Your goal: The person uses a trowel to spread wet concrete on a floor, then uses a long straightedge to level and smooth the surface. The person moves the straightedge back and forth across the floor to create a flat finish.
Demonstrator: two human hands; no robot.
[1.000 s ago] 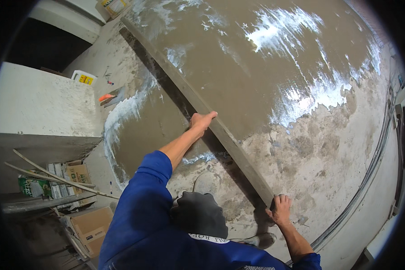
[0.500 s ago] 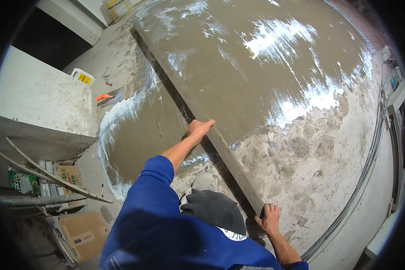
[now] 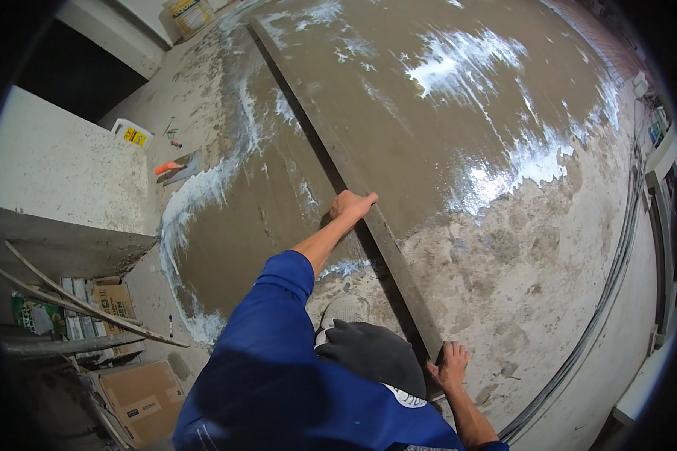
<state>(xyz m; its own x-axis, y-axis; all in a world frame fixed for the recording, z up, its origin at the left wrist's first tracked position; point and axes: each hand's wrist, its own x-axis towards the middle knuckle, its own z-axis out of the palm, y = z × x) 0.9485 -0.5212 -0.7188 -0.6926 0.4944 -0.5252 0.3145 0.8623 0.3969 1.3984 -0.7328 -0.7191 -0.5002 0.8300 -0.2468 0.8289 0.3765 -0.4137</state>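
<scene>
A long grey screed straightedge (image 3: 408,284) lies slantwise over a floor of wet, brownish screed (image 3: 399,143). My left hand (image 3: 352,206) is closed over it near its middle, thumb pointing right. At the near end my right hand (image 3: 451,367) grips the same bar, fingers over its right side. Left of the bar, the wet screed shows faint drag lines and whitish water along its border. Beneath me are a dark knee (image 3: 376,353) in a ragged-edged covering and part of a pale shoe (image 3: 346,310).
An orange-handled trowel (image 3: 174,168) and a white jug (image 3: 133,133) are at the left by a low wall (image 3: 68,165). Cardboard boxes (image 3: 144,402) and curved poles (image 3: 90,304) stand lower left. Cables (image 3: 579,353) run along the right. Rough concrete (image 3: 504,293) borders the wet area.
The straightedge's far end has swung to the right across the wet screed, and my left hand has moved right with it. My right hand has stayed nearly in place at the near end.
</scene>
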